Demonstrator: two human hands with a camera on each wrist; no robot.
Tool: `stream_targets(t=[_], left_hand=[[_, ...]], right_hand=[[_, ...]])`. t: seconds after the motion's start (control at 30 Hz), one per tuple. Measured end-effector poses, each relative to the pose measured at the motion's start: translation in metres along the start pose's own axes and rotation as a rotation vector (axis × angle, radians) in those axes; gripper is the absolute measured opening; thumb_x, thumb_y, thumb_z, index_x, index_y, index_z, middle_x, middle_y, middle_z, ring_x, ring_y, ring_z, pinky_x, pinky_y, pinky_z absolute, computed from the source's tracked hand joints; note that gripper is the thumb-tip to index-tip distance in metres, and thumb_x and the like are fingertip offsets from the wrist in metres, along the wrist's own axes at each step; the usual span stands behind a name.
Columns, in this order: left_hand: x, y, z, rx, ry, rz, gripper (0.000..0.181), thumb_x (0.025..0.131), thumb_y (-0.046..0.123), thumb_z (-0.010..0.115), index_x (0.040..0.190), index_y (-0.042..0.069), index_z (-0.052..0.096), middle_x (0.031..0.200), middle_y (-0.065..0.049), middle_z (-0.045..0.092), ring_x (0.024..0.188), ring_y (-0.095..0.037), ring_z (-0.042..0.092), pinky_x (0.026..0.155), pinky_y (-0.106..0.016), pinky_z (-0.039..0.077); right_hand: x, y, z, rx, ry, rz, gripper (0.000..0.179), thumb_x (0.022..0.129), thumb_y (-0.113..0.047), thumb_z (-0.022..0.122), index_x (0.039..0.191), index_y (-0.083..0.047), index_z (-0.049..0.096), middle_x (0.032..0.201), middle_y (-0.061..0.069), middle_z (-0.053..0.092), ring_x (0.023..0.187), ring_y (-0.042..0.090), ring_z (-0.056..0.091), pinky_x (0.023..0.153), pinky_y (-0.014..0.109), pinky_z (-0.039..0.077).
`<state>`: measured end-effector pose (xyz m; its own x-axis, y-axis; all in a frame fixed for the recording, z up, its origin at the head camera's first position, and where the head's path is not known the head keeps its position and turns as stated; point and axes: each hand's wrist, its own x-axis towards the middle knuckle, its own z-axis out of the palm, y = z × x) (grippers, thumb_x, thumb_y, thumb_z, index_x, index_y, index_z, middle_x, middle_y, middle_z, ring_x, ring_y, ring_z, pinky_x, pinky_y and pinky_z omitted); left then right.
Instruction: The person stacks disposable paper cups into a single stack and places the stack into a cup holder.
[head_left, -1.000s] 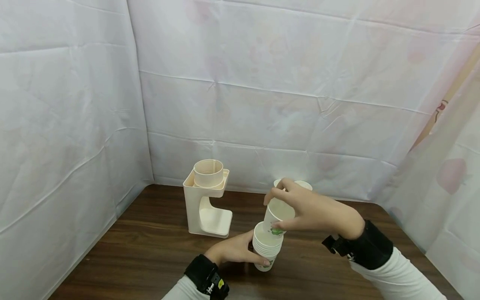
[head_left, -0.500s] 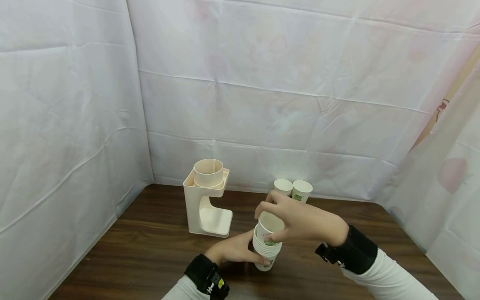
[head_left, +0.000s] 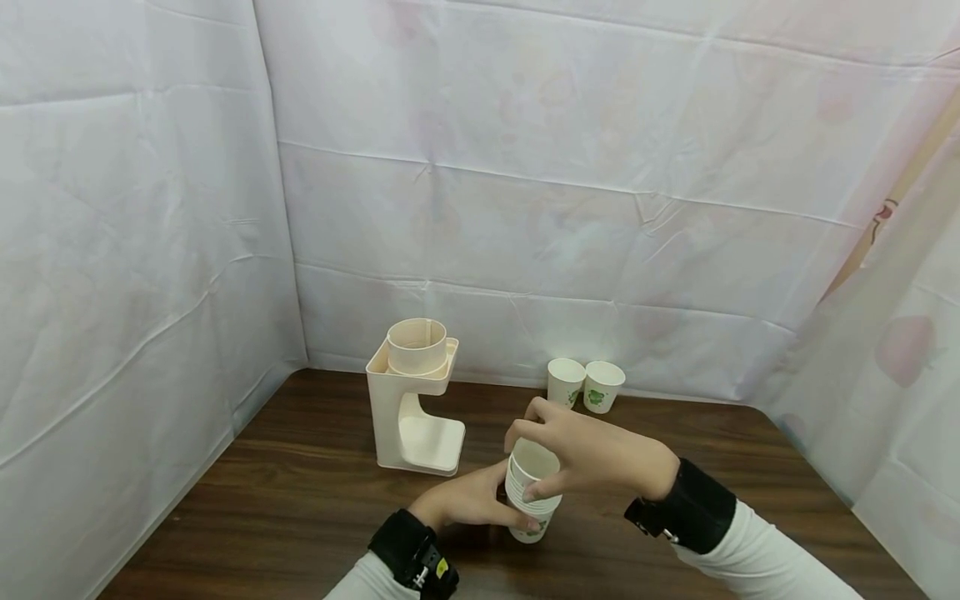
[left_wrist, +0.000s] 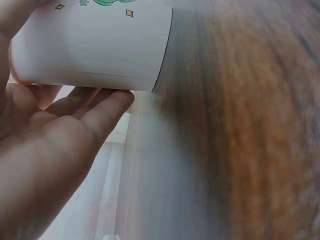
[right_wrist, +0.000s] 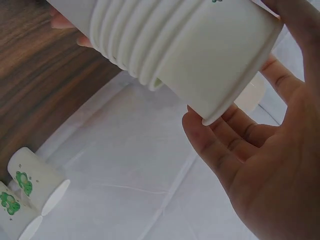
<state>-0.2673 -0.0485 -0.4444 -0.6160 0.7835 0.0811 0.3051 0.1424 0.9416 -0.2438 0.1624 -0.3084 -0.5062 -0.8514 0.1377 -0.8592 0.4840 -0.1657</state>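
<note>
A stack of white paper cups [head_left: 529,536] with green prints stands upright on the table. My left hand [head_left: 467,500] grips it low down, thumb in front; the left wrist view shows fingers along the wall of the bottom cup [left_wrist: 95,55]. The top cup [right_wrist: 215,60] is held near its rim by my right hand [head_left: 592,450], with thumb and fingers on opposite sides. It sits partly inside the stack, its upper part rising above the several close-set rims [right_wrist: 132,42].
Two upright paper cups, a left one [head_left: 564,383] and a right one [head_left: 603,386], stand side by side near the back curtain [head_left: 480,233]. Left of the stack is a cream plastic stand [head_left: 386,417] with a round holder [head_left: 417,358] on top. The table [head_left: 285,500] is dark wood.
My right hand has moved down and left, lowering its cup from above the stack into the top of it. The two back cups are now uncovered. My left hand stays put.
</note>
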Motion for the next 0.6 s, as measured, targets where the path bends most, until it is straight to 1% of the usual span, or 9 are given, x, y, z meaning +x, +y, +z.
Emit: stream_targets(t=[0.1, 0.2, 0.3, 0.37, 0.5, 0.6], left_hand=[[0.000, 0.000, 0.001, -0.007, -0.004, 0.003, 0.066, 0.089, 0.022, 0.078, 0.144, 0.020, 0.041, 0.127, 0.008, 0.060, 0.116, -0.010, 0.057, 0.098, -0.029, 0.043], [0.000, 0.000, 0.001, -0.006, -0.010, -0.001, 0.066, 0.089, 0.022, 0.078, 0.144, 0.017, 0.042, 0.127, 0.009, 0.060, 0.115, -0.010, 0.057, 0.098, -0.029, 0.043], [0.000, 0.001, 0.001, 0.001, -0.009, -0.014, 0.063, 0.089, 0.023, 0.078, 0.142, 0.016, 0.044, 0.125, 0.009, 0.061, 0.113, -0.009, 0.058, 0.097, -0.029, 0.044], [0.000, 0.001, 0.002, 0.007, -0.009, -0.015, 0.062, 0.089, 0.023, 0.078, 0.141, 0.016, 0.045, 0.124, 0.009, 0.061, 0.113, -0.009, 0.058, 0.096, -0.029, 0.044], [0.000, 0.000, 0.002, 0.003, -0.006, -0.019, 0.059, 0.088, 0.023, 0.078, 0.138, 0.018, 0.047, 0.122, 0.009, 0.062, 0.112, -0.009, 0.059, 0.096, -0.029, 0.045], [0.000, 0.000, 0.002, 0.000, -0.002, -0.024, 0.055, 0.088, 0.023, 0.078, 0.135, 0.020, 0.050, 0.121, 0.009, 0.063, 0.110, -0.009, 0.060, 0.094, -0.028, 0.046]], right_hand=[[0.000, 0.002, 0.004, 0.015, -0.016, -0.011, 0.045, 0.082, -0.043, 0.083, 0.116, -0.027, 0.059, 0.105, 0.001, 0.050, 0.094, 0.013, 0.053, 0.078, 0.028, 0.050], [0.001, 0.004, 0.008, 0.029, -0.035, -0.002, 0.045, 0.082, -0.044, 0.082, 0.117, -0.028, 0.059, 0.104, -0.002, 0.048, 0.094, 0.014, 0.056, 0.078, 0.027, 0.050], [0.001, 0.005, 0.012, 0.035, -0.044, 0.003, 0.046, 0.081, -0.046, 0.082, 0.117, -0.028, 0.059, 0.104, -0.004, 0.047, 0.094, 0.014, 0.056, 0.077, 0.026, 0.051], [0.002, 0.006, 0.013, 0.033, -0.043, 0.001, 0.046, 0.081, -0.048, 0.082, 0.117, -0.029, 0.059, 0.104, -0.005, 0.046, 0.094, 0.013, 0.056, 0.076, 0.025, 0.051], [0.002, 0.007, 0.014, 0.037, -0.036, -0.017, 0.048, 0.081, -0.048, 0.081, 0.117, -0.027, 0.059, 0.103, -0.002, 0.047, 0.093, 0.016, 0.057, 0.077, 0.025, 0.050], [0.003, 0.009, 0.017, 0.038, -0.028, -0.043, 0.050, 0.080, -0.049, 0.081, 0.118, -0.024, 0.059, 0.103, 0.001, 0.049, 0.092, 0.016, 0.055, 0.077, 0.025, 0.049]])
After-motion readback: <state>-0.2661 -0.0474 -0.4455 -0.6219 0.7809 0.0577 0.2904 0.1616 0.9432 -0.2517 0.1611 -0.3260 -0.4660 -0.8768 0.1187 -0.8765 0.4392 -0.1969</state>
